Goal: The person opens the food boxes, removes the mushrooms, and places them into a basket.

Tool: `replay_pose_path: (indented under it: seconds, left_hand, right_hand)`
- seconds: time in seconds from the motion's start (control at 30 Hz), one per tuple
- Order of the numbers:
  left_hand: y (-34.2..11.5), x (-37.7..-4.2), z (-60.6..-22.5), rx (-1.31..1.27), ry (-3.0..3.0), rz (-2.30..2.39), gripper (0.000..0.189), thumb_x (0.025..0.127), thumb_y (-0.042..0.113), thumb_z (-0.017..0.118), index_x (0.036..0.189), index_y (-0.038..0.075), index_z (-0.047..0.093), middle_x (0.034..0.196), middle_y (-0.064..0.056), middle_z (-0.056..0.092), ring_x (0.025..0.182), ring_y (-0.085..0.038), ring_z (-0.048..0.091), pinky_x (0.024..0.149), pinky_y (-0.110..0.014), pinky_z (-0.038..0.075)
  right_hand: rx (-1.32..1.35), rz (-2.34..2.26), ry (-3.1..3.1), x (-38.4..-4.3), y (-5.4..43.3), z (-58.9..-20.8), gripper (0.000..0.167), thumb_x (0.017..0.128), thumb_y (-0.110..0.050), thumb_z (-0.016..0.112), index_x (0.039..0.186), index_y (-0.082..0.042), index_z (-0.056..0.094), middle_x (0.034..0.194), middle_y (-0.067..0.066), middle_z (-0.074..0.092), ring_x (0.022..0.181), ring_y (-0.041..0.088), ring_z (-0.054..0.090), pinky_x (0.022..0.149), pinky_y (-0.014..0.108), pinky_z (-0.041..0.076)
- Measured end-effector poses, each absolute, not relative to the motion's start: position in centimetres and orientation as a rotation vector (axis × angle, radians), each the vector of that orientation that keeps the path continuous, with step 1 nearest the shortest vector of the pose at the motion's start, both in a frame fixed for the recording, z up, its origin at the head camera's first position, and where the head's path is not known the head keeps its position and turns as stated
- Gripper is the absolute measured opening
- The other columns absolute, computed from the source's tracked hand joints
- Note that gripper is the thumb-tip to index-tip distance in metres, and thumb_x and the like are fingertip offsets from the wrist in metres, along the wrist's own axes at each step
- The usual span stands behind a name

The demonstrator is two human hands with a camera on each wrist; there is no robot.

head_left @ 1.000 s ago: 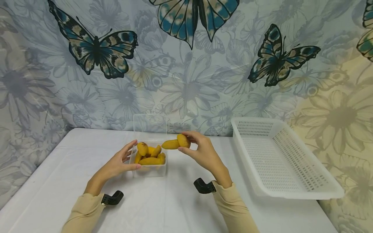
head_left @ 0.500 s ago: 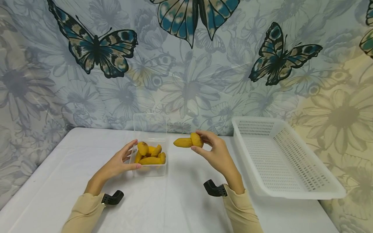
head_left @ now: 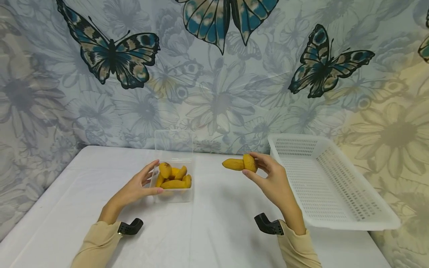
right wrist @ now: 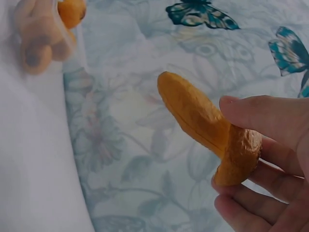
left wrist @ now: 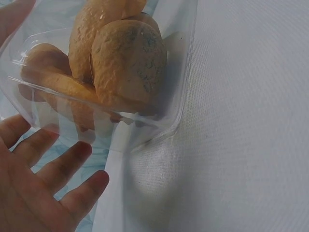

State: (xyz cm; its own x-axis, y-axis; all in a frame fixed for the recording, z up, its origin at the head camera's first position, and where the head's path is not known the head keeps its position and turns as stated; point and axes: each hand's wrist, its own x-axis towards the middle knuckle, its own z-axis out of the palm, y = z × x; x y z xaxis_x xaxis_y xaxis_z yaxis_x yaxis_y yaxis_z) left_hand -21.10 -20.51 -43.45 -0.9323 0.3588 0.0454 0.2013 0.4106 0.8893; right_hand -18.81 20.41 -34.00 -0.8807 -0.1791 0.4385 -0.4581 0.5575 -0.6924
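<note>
My right hand (head_left: 275,180) holds a yellow, mushroom-shaped piece (head_left: 239,163) above the table, pinched at its rounded end between thumb and fingers. Its longer end points left. In the right wrist view, the piece (right wrist: 193,113) shows a smooth stalk and a bumpier, cap-like end. To the left, a clear plastic box (head_left: 181,189) contains several similar yellow pieces (head_left: 172,184). My left hand (head_left: 135,186) grips that box at its left side, thumb at the front corner and index finger at the back. In the left wrist view, the other fingers (left wrist: 67,162) spread beside the box wall.
The box's clear lid (head_left: 173,143) stands raised at the back. A white perforated plastic basket (head_left: 345,224) sits at the right of the white-covered table (head_left: 214,230). Behind the table hangs a butterfly-patterned cloth (head_left: 221,93).
My right hand has moved right, away from the clear box and toward the basket, carrying the yellow piece. The left hand and the box have stayed in place.
</note>
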Motion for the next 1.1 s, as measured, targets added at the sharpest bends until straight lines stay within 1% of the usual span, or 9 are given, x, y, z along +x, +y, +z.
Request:
replay_pose_path:
  seconds: [0.03,0.17,0.27,0.4,0.47,0.67,0.9,0.97,1.1]
  left_hand:
    - [-20.5,-21.1,-43.5,0.503,2.507,1.548,0.096,0.088,0.026,0.075,0.161,0.021,0.012,0.166,-0.018,0.013,0.146,-0.054,0.020,0.117,-0.068,0.023]
    - [-20.5,-21.1,-43.6,0.496,2.509,1.553,0.096,0.088,0.026,0.076,0.161,0.021,0.013,0.166,-0.017,0.013,0.146,-0.054,0.020,0.117,-0.067,0.023]
    - [-20.6,-21.1,-43.7,0.488,2.504,1.557,0.096,0.088,0.026,0.075,0.161,0.021,0.012,0.166,-0.017,0.012,0.147,-0.053,0.020,0.117,-0.067,0.022]
    - [-20.6,-21.0,-43.7,0.484,2.498,1.561,0.096,0.089,0.025,0.075,0.161,0.022,0.012,0.167,-0.017,0.012,0.147,-0.053,0.019,0.117,-0.067,0.022]
    - [-20.6,-21.1,-43.7,0.491,2.499,1.558,0.096,0.089,0.025,0.075,0.161,0.022,0.012,0.166,-0.017,0.012,0.147,-0.054,0.020,0.117,-0.068,0.022]
    - [-20.5,-21.2,-43.7,0.505,2.509,1.551,0.094,0.089,0.025,0.074,0.161,0.023,0.013,0.166,-0.017,0.013,0.146,-0.053,0.021,0.116,-0.068,0.023]
    - [-20.5,-21.2,-43.6,0.524,2.506,1.551,0.094,0.090,0.024,0.074,0.161,0.022,0.012,0.166,-0.016,0.013,0.147,-0.053,0.021,0.116,-0.068,0.024]
    - [-20.5,-21.2,-43.6,0.528,2.502,1.554,0.094,0.090,0.025,0.074,0.161,0.022,0.013,0.166,-0.016,0.012,0.147,-0.053,0.021,0.116,-0.068,0.024]
    - [-20.5,-21.3,-43.6,0.530,2.500,1.557,0.094,0.090,0.024,0.074,0.160,0.022,0.013,0.166,-0.017,0.012,0.146,-0.053,0.021,0.116,-0.069,0.024]
  right_hand:
    - [0.510,1.226,-2.485,-18.6,20.7,-33.9,0.053,0.084,-0.009,0.079,0.133,0.000,0.059,0.125,0.014,0.063,0.112,0.030,0.065,0.101,0.034,0.053]
    - [0.470,1.186,-2.522,-17.9,21.8,-33.9,0.053,0.086,-0.012,0.078,0.134,-0.002,0.058,0.127,0.012,0.064,0.113,0.027,0.065,0.097,0.014,0.051]
    - [0.463,1.157,-2.524,-17.4,22.7,-34.0,0.053,0.086,-0.013,0.078,0.134,-0.003,0.058,0.127,0.010,0.064,0.112,0.016,0.065,0.094,0.004,0.046]
    - [0.480,1.124,-2.502,-16.7,23.9,-34.2,0.053,0.086,-0.009,0.077,0.134,-0.002,0.058,0.127,0.013,0.063,0.109,-0.009,0.058,0.093,0.003,0.046]
    - [0.477,1.115,-2.496,-16.3,24.5,-34.1,0.053,0.086,-0.008,0.077,0.134,0.000,0.057,0.127,0.015,0.063,0.108,-0.018,0.053,0.093,0.002,0.046]
    - [0.379,1.065,-2.521,-15.1,26.7,-33.8,0.055,0.087,-0.010,0.076,0.137,0.001,0.055,0.128,0.020,0.061,0.106,-0.025,0.047,0.090,-0.002,0.043]
    - [0.248,1.039,-2.589,-14.2,29.7,-33.8,0.057,0.090,-0.017,0.074,0.140,0.000,0.052,0.133,0.023,0.059,0.104,-0.029,0.044,0.083,-0.003,0.044]
    - [0.235,1.026,-2.600,-14.0,30.6,-34.0,0.057,0.090,-0.017,0.074,0.140,-0.001,0.053,0.133,0.012,0.060,0.103,-0.029,0.045,0.082,-0.003,0.044]
    - [0.250,1.026,-2.579,-13.6,32.4,-34.5,0.057,0.089,-0.012,0.074,0.140,-0.001,0.053,0.127,-0.024,0.053,0.105,-0.027,0.047,0.084,-0.003,0.044]
